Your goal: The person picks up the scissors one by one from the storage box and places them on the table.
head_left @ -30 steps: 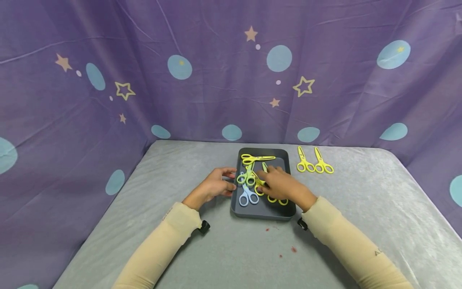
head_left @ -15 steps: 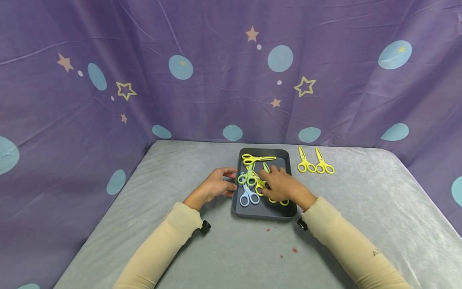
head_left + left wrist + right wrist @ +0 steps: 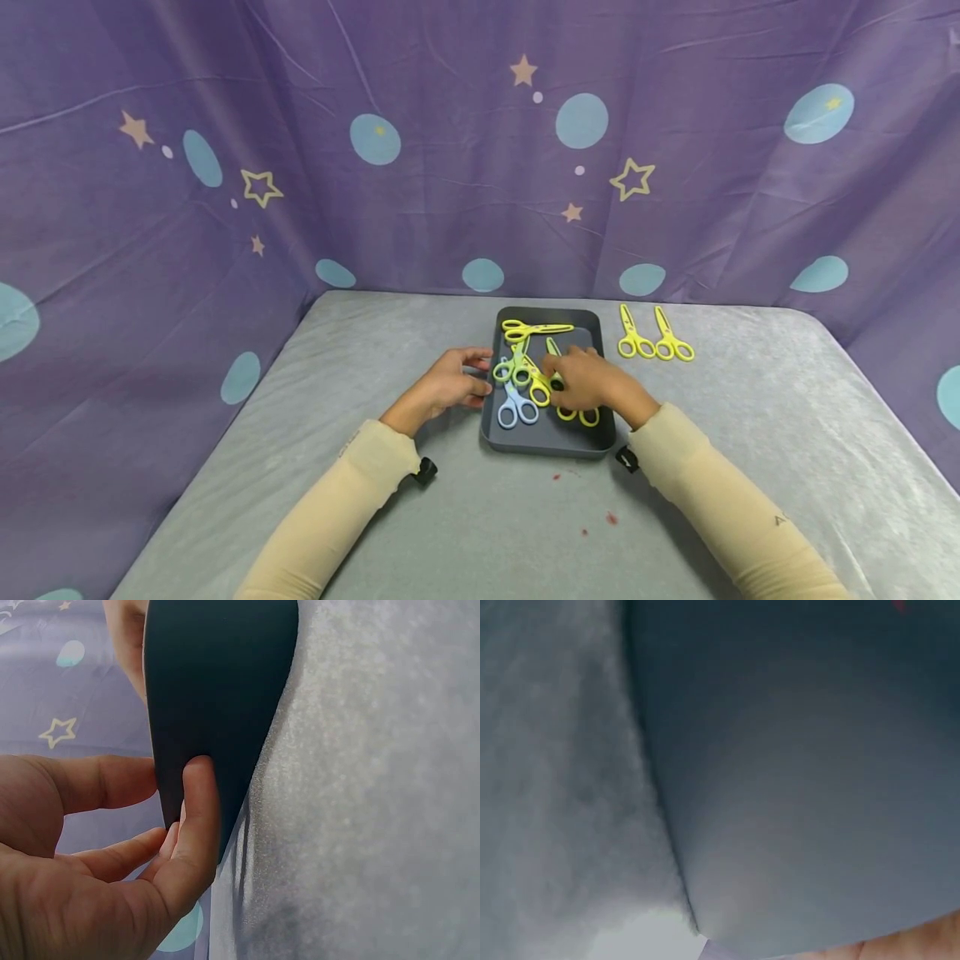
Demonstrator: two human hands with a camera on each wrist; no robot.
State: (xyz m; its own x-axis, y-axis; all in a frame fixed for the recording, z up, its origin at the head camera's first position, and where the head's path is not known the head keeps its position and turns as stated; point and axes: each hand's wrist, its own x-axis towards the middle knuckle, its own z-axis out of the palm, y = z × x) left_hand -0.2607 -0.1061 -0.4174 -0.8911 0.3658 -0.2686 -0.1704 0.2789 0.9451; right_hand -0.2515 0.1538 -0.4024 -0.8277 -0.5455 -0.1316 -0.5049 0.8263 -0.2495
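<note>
Right hand [image 3: 588, 377] edged right over scissors [image 3: 554, 348]; I couldn't tell its grip. Left hand [image 3: 448, 382], fingers spread, touched tray [image 3: 543, 451].

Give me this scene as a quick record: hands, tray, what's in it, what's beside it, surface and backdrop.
Left hand: touching the tray's left wall
Right hand: inside the tray, over scissors; its grip is hidden
Container: dark gray tray
Contents: light blue scissors, pale green scissors, yellow scissors across the far end, others partly covered
Right of tray: two yellow pairs, blades pointing away from the person
Surface: gray cloth
Backdrop: purple curtain with stars and ovals
</note>
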